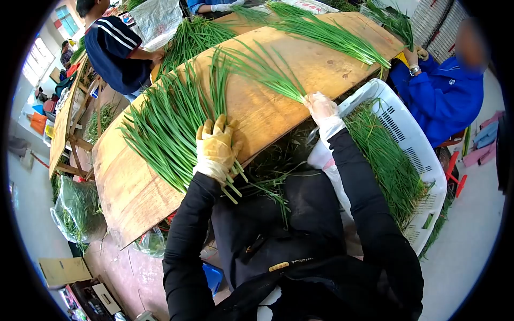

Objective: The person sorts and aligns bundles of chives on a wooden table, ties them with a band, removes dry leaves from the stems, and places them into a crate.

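My left hand [217,145], in a yellowish glove, lies over the lower stalks of a large bunch of garlic chives [166,120] on the wooden table. Its fingers are slightly spread, and a few cut ends poke out below the palm near the table's edge. My right hand [323,109], in a thin pale glove, is closed round the stem ends of a smaller bunch of chives [281,83]. Those leaves fan out up and left across the board. Part of each bunch under my hands is hidden.
Beside my right arm stands a white plastic basket [436,187] holding loose greens. More chives [342,40] lie across the wooden table [144,208]. A person in blue [439,101] sits at right holding greens; another person [115,48] stands at far left. Bagged greens [77,208] sit below.
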